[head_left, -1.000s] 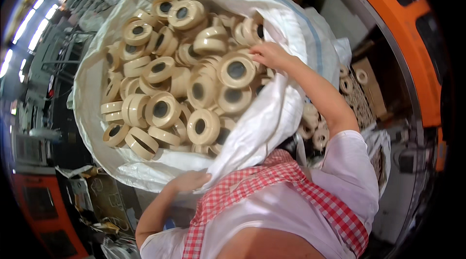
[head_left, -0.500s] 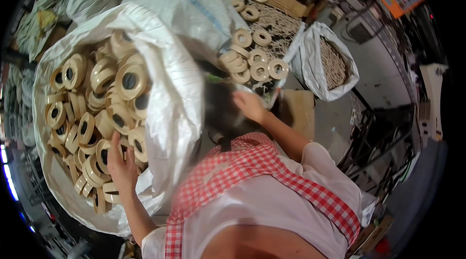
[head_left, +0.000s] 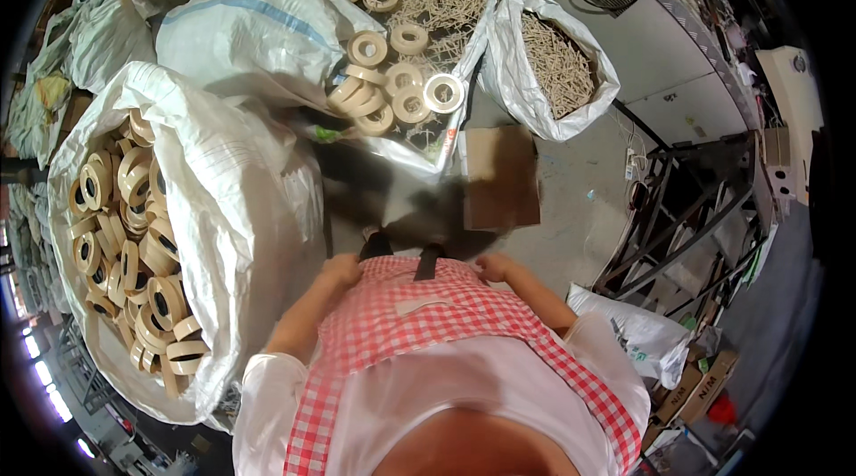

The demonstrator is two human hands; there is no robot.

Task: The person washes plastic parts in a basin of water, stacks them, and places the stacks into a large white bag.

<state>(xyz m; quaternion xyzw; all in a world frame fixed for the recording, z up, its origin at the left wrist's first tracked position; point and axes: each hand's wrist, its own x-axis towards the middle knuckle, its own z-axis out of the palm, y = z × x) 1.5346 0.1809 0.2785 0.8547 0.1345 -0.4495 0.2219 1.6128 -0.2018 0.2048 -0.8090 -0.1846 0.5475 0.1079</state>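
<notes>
My left hand is closed at the left edge of the red-and-white checked apron, gripping its cloth. At the opposite edge my right hand is curled on the same apron, its fingers partly hidden. The apron spreads between the two hands. To the left stands a large white woven sack, its mouth wide and full of beige ring-shaped rolls that look like tape. Neither hand touches the sack or the rolls.
Ahead, more beige rolls lie on a sheet strewn with thin beige strips. A smaller white sack holds similar strips. A flat cardboard piece is on the floor. Dark metal frames stand at right.
My left hand has left the rolls in the sack and come to the apron. The right hand has drawn back to the apron's other edge. The view has shifted, with the sack further left.
</notes>
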